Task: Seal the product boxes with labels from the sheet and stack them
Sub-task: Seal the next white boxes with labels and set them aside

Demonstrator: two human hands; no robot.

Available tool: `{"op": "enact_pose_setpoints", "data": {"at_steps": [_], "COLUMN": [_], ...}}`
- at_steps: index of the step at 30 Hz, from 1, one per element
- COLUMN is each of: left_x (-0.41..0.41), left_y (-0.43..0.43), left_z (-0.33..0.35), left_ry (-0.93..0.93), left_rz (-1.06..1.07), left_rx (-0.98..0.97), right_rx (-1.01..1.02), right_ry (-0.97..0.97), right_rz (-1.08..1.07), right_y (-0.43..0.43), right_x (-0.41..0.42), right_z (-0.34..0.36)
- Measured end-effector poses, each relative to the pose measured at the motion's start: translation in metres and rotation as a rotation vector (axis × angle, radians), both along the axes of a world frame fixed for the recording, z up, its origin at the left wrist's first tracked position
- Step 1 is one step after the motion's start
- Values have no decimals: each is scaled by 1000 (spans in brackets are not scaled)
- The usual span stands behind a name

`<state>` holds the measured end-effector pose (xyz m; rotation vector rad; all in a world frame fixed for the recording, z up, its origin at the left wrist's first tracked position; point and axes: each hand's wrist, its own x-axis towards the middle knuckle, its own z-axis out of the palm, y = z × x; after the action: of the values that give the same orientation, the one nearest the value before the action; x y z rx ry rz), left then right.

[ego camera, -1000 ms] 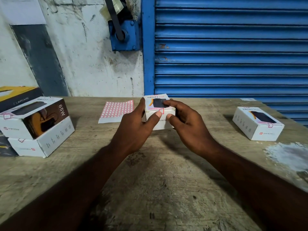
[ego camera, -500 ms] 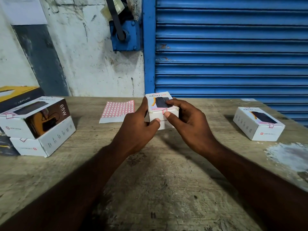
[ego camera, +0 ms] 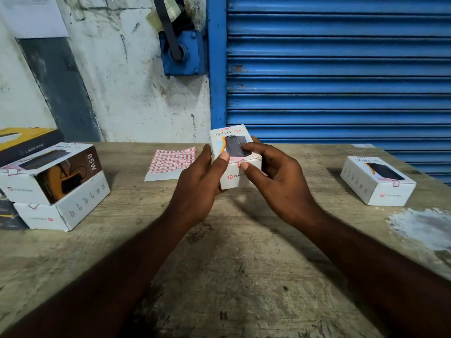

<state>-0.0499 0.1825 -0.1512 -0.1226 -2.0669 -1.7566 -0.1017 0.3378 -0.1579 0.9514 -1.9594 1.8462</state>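
A scarred wooden desk (ego camera: pixel 231 252) stands before a blue roller shutter (ego camera: pixel 336 69) and a stained white wall. Above it, both hands hold a white Halley 20K box (ego camera: pixel 229 139), tilted and lifted off the surface. The left hand (ego camera: pixel 195 181) is curled round its left side with the thumb on the top edge. The right hand (ego camera: pixel 280 181) grips the other side, its thumb pressing a small red-bordered label (ego camera: pixel 238 163) over the front edge.

The risk lies in that thumb: an uneven press could crease the label or leave it on one face only, so the flap stays unsealed. Held aloft, the box could also slip.

The label sheet (ego camera: pixel 173 162) lies just beyond the left hand. Well off to the left hand's side are two stacked boxes, a 65W box (ego camera: pixel 48 172) on a white box (ego camera: pixel 63 211); the top one appears slightly off-square, so a third may sit unsteadily. Only bare desk lies in between. A labelled box (ego camera: pixel 377 181) rests well apart from the right hand.
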Motion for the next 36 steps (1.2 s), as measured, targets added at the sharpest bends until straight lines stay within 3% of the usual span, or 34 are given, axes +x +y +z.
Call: {"op": "enact_pose_setpoints", "data": {"at_steps": [9, 18, 31, 36], "left_x": [-5, -3, -5, -4], "left_y": [-10, -10, -8, -7], "left_z": [7, 10, 9, 9], "left_ry": [-289, -336, -305, -268], "left_rz": [-189, -249, -193, -217], "left_rx": [309, 437, 452, 341], "right_rx": [4, -22, 14, 0], "right_ry": [-14, -12, -17, 1], "right_rz": [57, 70, 108, 92], "right_y": [2, 2, 1, 1], "right_x": [-8, -12, -8, -7], "right_z": [-10, -15, -11, -10]}}
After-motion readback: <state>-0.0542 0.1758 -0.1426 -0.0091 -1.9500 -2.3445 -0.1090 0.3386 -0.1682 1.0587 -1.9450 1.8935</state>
